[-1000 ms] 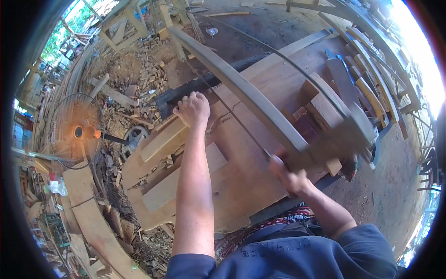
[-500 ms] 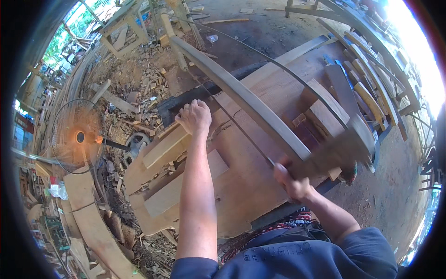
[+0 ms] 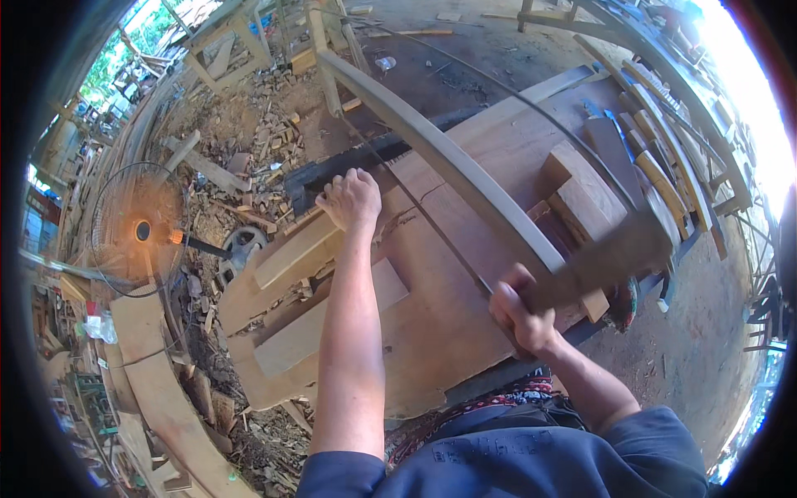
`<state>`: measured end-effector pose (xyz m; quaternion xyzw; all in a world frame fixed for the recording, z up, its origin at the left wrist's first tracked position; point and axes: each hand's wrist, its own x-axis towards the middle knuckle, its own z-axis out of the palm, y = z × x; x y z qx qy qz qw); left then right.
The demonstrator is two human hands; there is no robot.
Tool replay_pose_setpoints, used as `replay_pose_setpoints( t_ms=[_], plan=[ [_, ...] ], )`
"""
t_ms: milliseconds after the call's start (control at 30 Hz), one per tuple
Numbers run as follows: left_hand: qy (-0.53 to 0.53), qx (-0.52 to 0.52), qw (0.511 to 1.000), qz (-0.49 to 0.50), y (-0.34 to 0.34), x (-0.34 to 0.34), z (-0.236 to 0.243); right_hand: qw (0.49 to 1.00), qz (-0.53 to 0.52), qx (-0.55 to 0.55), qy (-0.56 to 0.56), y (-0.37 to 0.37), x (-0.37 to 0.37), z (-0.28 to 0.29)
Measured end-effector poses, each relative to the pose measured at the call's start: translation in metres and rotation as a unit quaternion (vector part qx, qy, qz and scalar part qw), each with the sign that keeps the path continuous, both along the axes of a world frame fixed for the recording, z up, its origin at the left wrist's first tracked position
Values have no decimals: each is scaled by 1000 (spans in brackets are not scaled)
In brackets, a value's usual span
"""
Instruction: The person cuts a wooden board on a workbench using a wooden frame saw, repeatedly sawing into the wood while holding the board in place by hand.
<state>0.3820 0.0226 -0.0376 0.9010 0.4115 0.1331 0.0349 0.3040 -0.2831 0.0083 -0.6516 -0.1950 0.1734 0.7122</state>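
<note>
Frame saw (image 3: 442, 158) has edged forward over the wooden slab (image 3: 427, 332); likely stiff, best held where the right hand (image 3: 525, 314) clasps its near post (image 3: 598, 261); the left hand (image 3: 353, 199), grip unclear, rests by slab's edge.

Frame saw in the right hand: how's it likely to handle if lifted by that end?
Likely tip-heavy: the right hand grips the near end, while most of the frame saw extends away. It probably stays stiff overall, given its thick wooden beam. The blade may flex or twist sideways, looking thin over a long span.
</note>
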Motion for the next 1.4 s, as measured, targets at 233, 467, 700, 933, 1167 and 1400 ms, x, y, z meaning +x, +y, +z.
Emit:
replay_pose_setpoints(
  t_ms=[233,467,700,933,1167,1400],
  plan=[
    [13,-3,1000,-13,-3,-1,-7,997,-8,-39,-68,96,73,-1],
    [3,16,1000,-4,0,-2,-3,998,5,57,36,-1,0,-15],
    [8,3,1000,0,-2,-1,-3,987,9,-59,-148,108,74,7],
    [-8,-8,1000,-1,2,-3,-4,987,81,-137,-33,5,11,-26],
    [-35,40,999,-6,5,0,-15,991,5,-52,-120,105,65,0],
    [1,1,1000,16,15,-13,-20,987,60,-131,-70,50,30,-1]
  ],
)
